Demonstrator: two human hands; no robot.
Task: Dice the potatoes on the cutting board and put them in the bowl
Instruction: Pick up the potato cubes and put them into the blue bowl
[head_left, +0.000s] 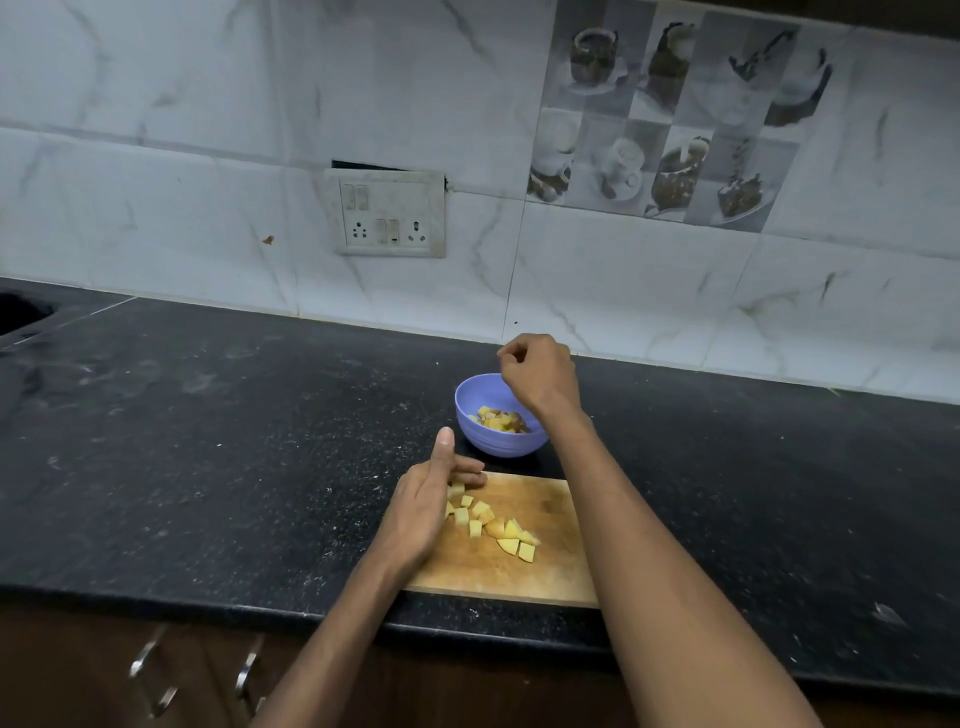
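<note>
Yellow diced potato cubes (485, 522) lie scattered on the worn wooden cutting board (550, 571), more already in the lavender plastic bowl (475, 431) just beyond it on the speckled black stone surface (234, 441), so dicing looks done and transfer partway. Left hand (423, 512) rests edge-down on the board, fingers straight and released, touching the nearest cubes as if to herd them. Right hand (540, 376) hovers over the bowl's rim, fingers curled; whether its grip holds any potato cannot be told.
</note>
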